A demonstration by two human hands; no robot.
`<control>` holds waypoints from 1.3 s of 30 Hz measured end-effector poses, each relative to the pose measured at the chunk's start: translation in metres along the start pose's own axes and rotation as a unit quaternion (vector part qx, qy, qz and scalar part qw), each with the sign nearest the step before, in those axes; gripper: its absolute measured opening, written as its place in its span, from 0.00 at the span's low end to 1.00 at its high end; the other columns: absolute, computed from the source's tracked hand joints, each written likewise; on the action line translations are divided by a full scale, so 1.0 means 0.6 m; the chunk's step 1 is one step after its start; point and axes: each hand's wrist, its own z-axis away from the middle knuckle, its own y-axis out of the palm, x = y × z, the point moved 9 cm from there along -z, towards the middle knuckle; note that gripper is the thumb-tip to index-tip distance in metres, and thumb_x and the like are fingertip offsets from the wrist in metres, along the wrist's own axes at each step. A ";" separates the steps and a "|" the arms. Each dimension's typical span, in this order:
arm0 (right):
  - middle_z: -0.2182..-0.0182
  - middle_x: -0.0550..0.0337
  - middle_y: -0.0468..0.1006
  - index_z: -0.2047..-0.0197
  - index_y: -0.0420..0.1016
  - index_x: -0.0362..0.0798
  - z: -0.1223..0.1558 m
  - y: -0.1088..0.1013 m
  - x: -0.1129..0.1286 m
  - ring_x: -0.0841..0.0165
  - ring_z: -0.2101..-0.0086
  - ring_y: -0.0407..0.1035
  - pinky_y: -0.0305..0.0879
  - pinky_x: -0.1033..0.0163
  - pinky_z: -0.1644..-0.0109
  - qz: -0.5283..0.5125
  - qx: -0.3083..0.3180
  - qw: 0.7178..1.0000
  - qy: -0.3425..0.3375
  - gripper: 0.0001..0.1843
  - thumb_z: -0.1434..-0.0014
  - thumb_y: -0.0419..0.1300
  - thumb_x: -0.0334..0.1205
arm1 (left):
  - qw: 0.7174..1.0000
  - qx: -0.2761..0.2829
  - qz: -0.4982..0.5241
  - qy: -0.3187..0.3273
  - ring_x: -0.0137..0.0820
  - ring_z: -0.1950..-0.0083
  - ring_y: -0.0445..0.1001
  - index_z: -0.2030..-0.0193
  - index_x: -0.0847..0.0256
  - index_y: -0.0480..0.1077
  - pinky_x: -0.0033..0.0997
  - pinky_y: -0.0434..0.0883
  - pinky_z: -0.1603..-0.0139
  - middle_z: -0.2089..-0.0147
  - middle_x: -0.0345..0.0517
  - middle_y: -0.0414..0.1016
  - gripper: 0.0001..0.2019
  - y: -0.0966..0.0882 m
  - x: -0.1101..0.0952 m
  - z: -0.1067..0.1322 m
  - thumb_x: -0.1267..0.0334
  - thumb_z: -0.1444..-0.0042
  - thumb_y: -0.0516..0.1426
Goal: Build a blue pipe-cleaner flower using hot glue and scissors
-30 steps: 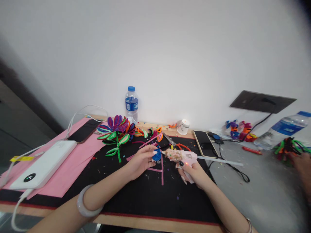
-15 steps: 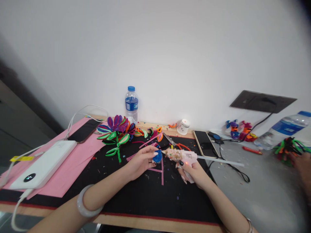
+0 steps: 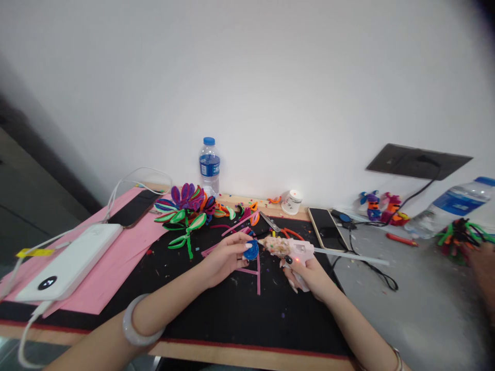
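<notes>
Glue gun on blue disc, both hands engaged

Wall fills the far half of the view, white. Black mat (image 3: pixel 247 314) covers the middle of the table; pink sheet (image 3: pixel 116 268) lies under its left edge, bare grey tabletop (image 3: pixel 421 309) to the right.

On the pink sheet, near left: white power bank (image 3: pixel 69 263) with a cable running off it. Farther back on the same sheet, a dark phone (image 3: pixel 133 208).

Far edge of the mat: water bottle (image 3: pixel 209 166) with blue cap, upright against the wall. Just in front and left of it, a cluster of pipe-cleaner flowers (image 3: pixel 185 206), purple, green and orange. Right of centre at the far edge, a small white jar (image 3: pixel 291 201). Second phone (image 3: pixel 326 228) lies face up at the mat's right edge. Far right, another water bottle (image 3: pixel 448 206) lies tilted; someone else's hand (image 3: pixel 483 268) sits at the right frame edge, blurred.

Centre of mat: right hand (image 3: pixel 309 275) wrapped around the grip of a pink glue gun (image 3: pixel 292 250), glue stick poking out the back toward the right, nozzle pointing left. Left hand (image 3: pixel 224 257) pinches a small blue disc (image 3: pixel 251 251) between fingertips, disc just above the mat. Nozzle tip is at the disc's right edge; cannot tell if it actually touches. Pink strips (image 3: pixel 258 275) lie on the mat just near of the disc.
</notes>
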 end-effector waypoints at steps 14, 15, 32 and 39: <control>0.90 0.71 0.62 0.58 0.65 0.44 0.000 0.001 0.000 0.78 0.90 0.50 0.51 0.73 0.87 -0.007 0.003 1.000 -0.001 0.20 0.46 0.53 0.52 | 1.000 0.006 0.004 0.002 0.26 0.67 0.70 0.66 0.62 0.69 0.25 0.65 0.67 0.63 0.45 0.71 0.05 -0.002 0.002 -0.003 0.69 0.52 0.59; 0.89 0.70 0.62 0.57 0.65 0.44 0.000 0.002 0.002 0.78 0.90 0.50 0.51 0.73 0.87 -0.009 0.006 1.000 -0.005 0.20 0.46 0.53 0.52 | 1.000 0.006 0.003 0.001 0.25 0.67 0.70 0.66 0.62 0.69 0.25 0.65 0.67 0.63 0.45 0.71 0.05 -0.002 0.002 -0.002 0.69 0.52 0.59; 0.88 0.70 0.63 0.58 0.65 0.44 -0.001 -0.001 0.006 0.78 0.90 0.50 0.51 0.72 0.87 -0.001 0.000 1.000 -0.012 0.19 0.46 0.53 0.51 | 1.000 0.009 -0.004 -0.001 0.24 0.69 0.68 0.66 0.62 0.69 0.24 0.64 0.68 0.68 0.42 0.69 0.06 0.000 0.003 -0.002 0.68 0.53 0.60; 0.87 0.68 0.64 0.63 0.64 0.46 -0.003 -0.037 0.028 0.76 0.88 0.53 0.53 0.69 0.85 -0.031 -0.106 0.991 -0.073 0.16 0.47 0.55 0.51 | 1.000 0.011 0.001 0.002 0.23 0.70 0.67 0.67 0.63 0.69 0.22 0.62 0.71 0.71 0.41 0.67 0.06 0.003 0.000 0.000 0.69 0.53 0.60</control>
